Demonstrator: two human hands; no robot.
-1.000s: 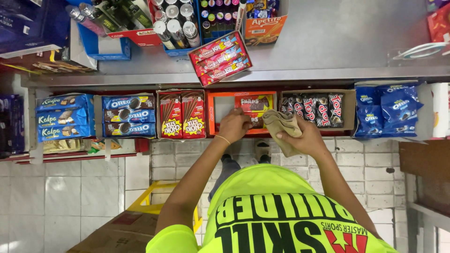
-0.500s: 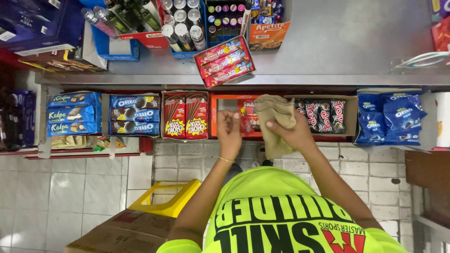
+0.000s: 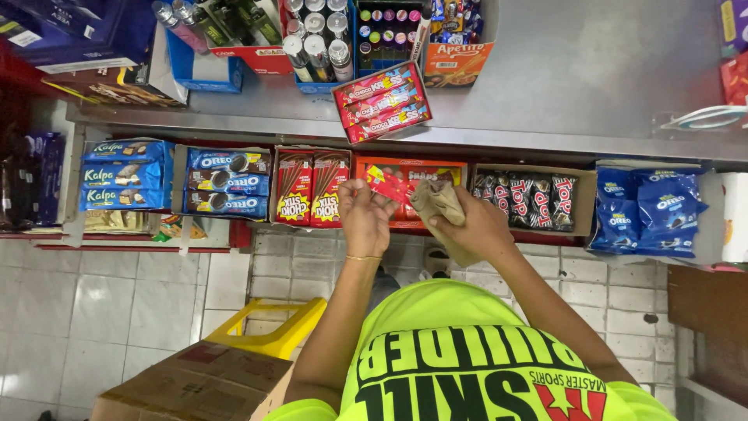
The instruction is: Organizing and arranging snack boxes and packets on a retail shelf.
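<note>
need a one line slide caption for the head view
Left hand lifts a red snack packet from an orange display box while the right hand grips a tan cloth.

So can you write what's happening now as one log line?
left hand: holds red snack packet | right hand: holds tan cloth | over orange display box

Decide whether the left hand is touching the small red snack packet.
Touching. The head view shows the left hand pinching the red snack packet between its fingertips, with no gap visible.
</note>
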